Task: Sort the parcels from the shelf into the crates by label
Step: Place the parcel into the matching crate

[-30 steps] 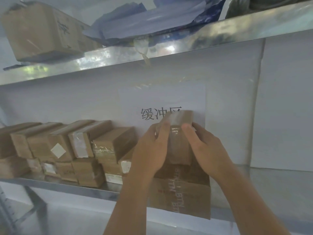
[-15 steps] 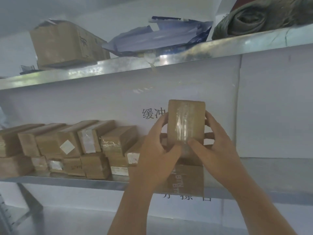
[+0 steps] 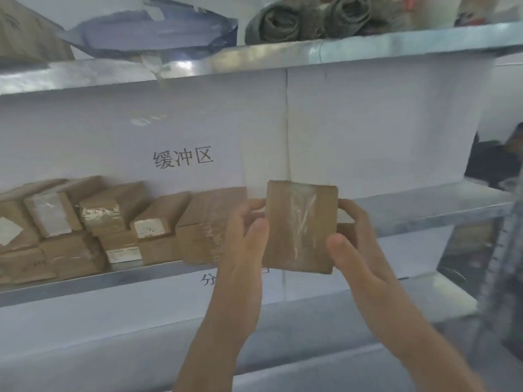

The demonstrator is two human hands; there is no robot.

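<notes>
A small brown cardboard parcel [image 3: 301, 226] with clear tape down its face is held upright in front of the metal shelf [image 3: 424, 206]. My left hand [image 3: 246, 236] grips its left edge, thumb on the front. My right hand [image 3: 353, 239] grips its right edge, thumb on the lower front corner. No label shows on the side facing me. Several more brown parcels [image 3: 99, 222] lie stacked on the shelf to the left, some with white labels. No crates are in view.
A larger taped box [image 3: 206, 230] sits on the shelf just behind my left hand. The upper shelf [image 3: 368, 46] carries rolled grey cloth, blue plastic sheeting and a carton. A metal upright [image 3: 506, 250] stands at the right. A white back panel bears printed characters.
The parcel has come off the shelf stack and now sits lower and further right in view, still between both hands. The view has swung right.
</notes>
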